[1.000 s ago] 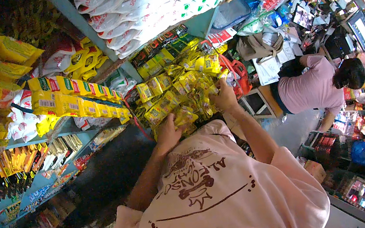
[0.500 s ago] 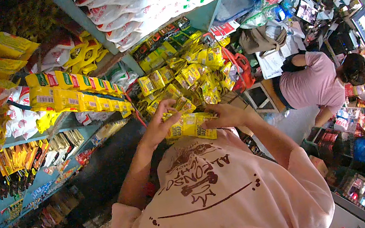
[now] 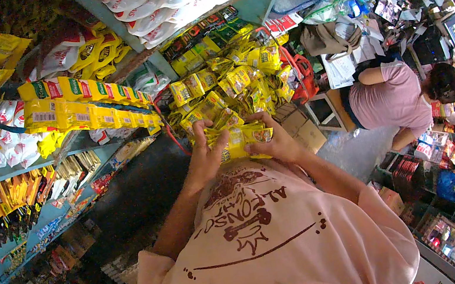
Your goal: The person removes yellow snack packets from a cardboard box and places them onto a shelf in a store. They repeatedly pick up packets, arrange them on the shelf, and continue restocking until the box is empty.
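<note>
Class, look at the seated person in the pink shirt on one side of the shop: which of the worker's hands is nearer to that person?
Right. The right hand holds the yellow packets on the side toward the seated person; the left hand grips their far side.

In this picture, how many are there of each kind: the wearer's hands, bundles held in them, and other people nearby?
Hands: 2, left hand and right hand
yellow sachet bundle, held by both: 1
other person, pink shirt: 1
Total: 4

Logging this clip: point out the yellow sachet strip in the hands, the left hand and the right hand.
yellow sachet strip (image 3: 242,139), head view, its middle.
left hand (image 3: 204,157), head view, back of hand.
right hand (image 3: 277,141), head view, back of hand.
</note>
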Available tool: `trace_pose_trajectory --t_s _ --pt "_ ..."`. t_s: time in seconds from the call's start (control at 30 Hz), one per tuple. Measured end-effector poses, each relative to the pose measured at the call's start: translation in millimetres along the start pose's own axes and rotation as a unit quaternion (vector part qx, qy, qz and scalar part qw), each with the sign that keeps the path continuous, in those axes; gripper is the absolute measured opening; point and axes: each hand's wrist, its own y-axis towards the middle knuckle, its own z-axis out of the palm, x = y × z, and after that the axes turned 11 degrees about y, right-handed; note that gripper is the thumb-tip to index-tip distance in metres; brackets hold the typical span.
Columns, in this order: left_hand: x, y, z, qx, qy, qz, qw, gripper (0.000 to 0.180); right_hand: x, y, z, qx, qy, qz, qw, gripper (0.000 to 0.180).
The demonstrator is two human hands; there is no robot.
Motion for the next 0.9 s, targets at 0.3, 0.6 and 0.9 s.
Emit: trace_pose_trajectory --t_s 0.3,0.6,0.9 --pt "-59 2 -24 -0.068 -0.076 0.130 0.986 0.033 64 -8 -11 -0.071 0.138 -0.166 0.974 0.024" --pt "-72 2 -40 -0.047 -0.097 0.175 0.979 0.034 110 -16 -6 -0.066 0.013 -0.313 0.947 0.037" --pt "-90 -12 -35 -0.016 -0.128 0.175 0.976 0.071 141 -21 0 -0.057 -0.241 -0.354 0.902 0.056"
